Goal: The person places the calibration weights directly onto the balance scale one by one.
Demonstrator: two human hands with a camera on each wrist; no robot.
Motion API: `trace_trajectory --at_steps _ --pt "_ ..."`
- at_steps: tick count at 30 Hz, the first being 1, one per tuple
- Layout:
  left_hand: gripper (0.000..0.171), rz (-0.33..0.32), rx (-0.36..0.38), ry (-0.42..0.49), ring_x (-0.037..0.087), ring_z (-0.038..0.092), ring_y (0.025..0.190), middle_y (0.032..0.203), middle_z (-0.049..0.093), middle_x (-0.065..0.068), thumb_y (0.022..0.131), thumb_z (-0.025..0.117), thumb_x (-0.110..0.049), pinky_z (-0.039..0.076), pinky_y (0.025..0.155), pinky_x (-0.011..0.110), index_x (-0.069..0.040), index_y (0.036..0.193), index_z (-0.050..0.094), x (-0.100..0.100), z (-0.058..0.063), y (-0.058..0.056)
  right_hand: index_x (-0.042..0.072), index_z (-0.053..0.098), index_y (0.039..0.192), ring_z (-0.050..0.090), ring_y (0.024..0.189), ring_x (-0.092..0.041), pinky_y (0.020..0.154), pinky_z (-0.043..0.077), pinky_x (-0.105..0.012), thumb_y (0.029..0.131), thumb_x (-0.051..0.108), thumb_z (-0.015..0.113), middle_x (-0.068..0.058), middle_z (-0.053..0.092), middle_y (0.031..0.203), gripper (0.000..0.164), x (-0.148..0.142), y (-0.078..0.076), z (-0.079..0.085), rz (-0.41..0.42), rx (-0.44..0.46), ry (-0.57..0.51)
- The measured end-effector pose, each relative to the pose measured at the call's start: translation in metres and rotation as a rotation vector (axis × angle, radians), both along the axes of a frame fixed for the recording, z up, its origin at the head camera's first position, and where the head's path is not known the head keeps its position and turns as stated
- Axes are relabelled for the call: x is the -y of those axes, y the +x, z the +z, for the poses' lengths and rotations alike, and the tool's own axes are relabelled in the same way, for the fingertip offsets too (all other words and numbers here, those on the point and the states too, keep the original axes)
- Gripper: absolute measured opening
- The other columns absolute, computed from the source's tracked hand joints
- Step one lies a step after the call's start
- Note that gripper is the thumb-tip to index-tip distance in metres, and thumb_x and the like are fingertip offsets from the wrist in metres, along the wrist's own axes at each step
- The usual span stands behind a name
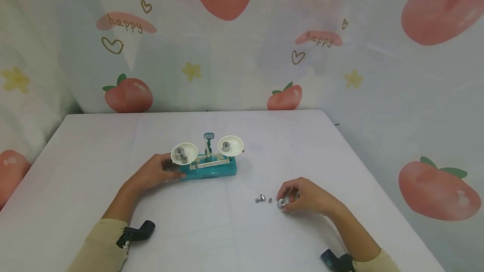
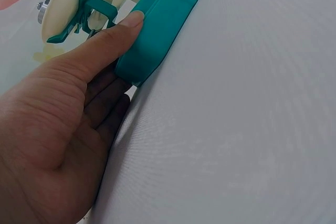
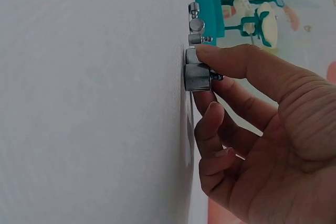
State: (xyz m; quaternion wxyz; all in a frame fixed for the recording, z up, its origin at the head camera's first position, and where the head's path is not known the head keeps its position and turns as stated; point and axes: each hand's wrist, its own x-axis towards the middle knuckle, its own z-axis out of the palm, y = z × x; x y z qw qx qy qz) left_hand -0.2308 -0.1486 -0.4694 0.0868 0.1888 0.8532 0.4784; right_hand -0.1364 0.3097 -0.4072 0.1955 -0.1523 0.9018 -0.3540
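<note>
A teal balance scale with two cream pans stands on the white table. My left hand grips the left end of its base, the thumb along the front face and the other fingers behind. Two metal weights sit in the left pan, and one weight in the right pan. At the right, my right hand pinches a knobbed cylindrical weight between thumb and fingers, low at the tabletop. Several smaller weights lie just left of it.
The white tabletop stretches around the scale and weights, its far edge meeting a fruit-printed cloth backdrop. A black wrist device is on the left forearm, another on the right.
</note>
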Motion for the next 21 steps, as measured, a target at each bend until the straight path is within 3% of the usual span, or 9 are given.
trace_trajectory --at_steps 8,21 --pt "0.066 -0.003 -0.001 -0.007 0.040 0.052 0.134 0.138 0.064 0.015 0.080 0.091 -0.020 0.037 0.112 0.061 -0.004 0.139 0.064 -0.0005 -0.0006 -0.0002 0.022 0.078 0.094 0.055 0.083 -0.022 0.069 0.047 -0.032 0.081 0.015 0.088 0.002 0.061 0.078 0.018 0.0022 0.0017 -0.0009 -0.042 -0.069 0.059" --pt "0.067 0.001 -0.001 -0.005 0.040 0.052 0.135 0.139 0.063 0.015 0.080 0.091 -0.021 0.037 0.112 0.061 -0.004 0.139 0.064 0.0003 -0.0015 -0.0011 0.019 0.078 0.096 0.056 0.074 -0.022 0.059 0.048 -0.028 0.083 0.016 0.088 -0.001 0.060 0.078 0.017 0.0036 -0.0007 0.0061 -0.092 -0.086 0.006"
